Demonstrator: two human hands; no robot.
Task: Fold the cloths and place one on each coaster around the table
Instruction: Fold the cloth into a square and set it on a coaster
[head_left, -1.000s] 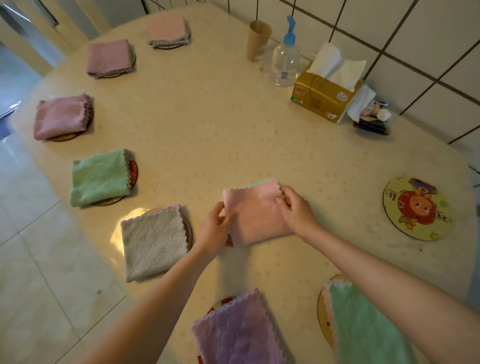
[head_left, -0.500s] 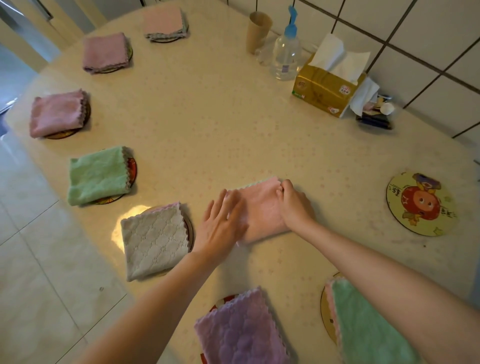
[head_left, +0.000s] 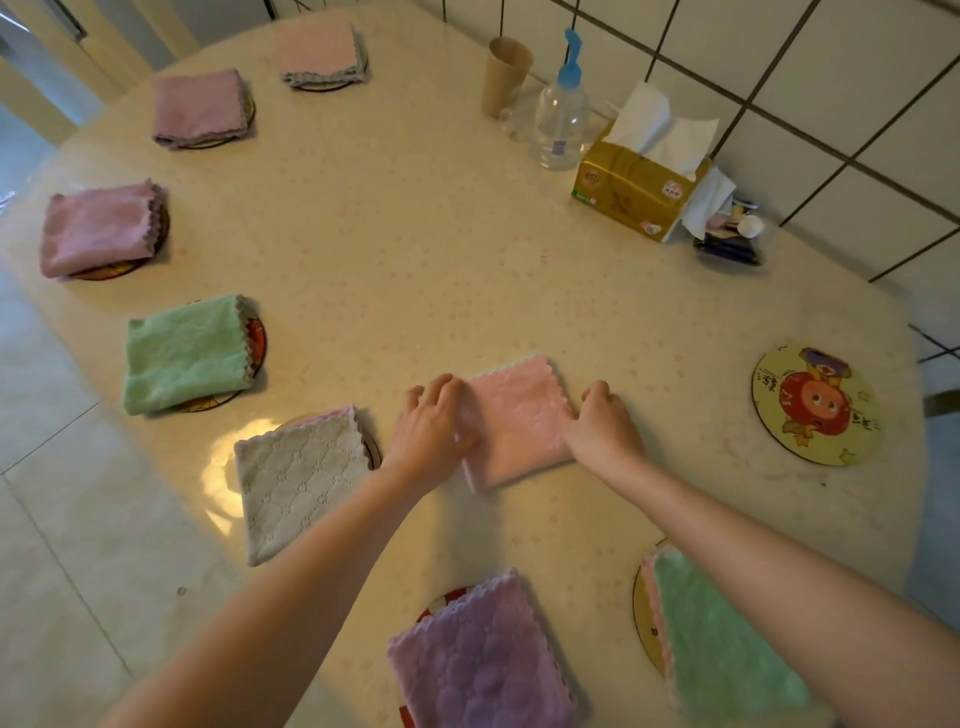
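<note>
**Last pink cloth held at both edges, one coaster left bare**

A cream table (head_left: 415, 234) is seen from above, from a head-worn camera. Near its middle, a folded pink cloth (head_left: 519, 426) lies flat on the tabletop, not on any coaster. The left hand (head_left: 434, 423) is set on the cloth's left edge with its fingers curled down over it; the right hand (head_left: 602, 428) is set at the right edge, fingers likewise curled at the hem. Both appear to be gripping the cloth, though the fingertips are partly hidden.

Seven coasters around the rim are already covered by folded cloths, among them a white cloth (head_left: 301, 478) just left of the left hand, a purple cloth (head_left: 483, 654) nearest the camera and a green cloth (head_left: 727, 649) at lower right. One bare coaster (head_left: 815, 405), printed with a cartoon figure, sits well apart to the right. A tissue box (head_left: 634, 192) and a pump bottle (head_left: 561, 119) stand by the tiled wall.

The step in hand is judged to be the finishing of the fold and the carrying of this cloth to the bare coaster. It would be done well if the layers were pinched together at both edges before lifting, so that the fold is not lost. The cloth should be kept level and set down centred, with the coaster covered evenly as at the other places.
</note>
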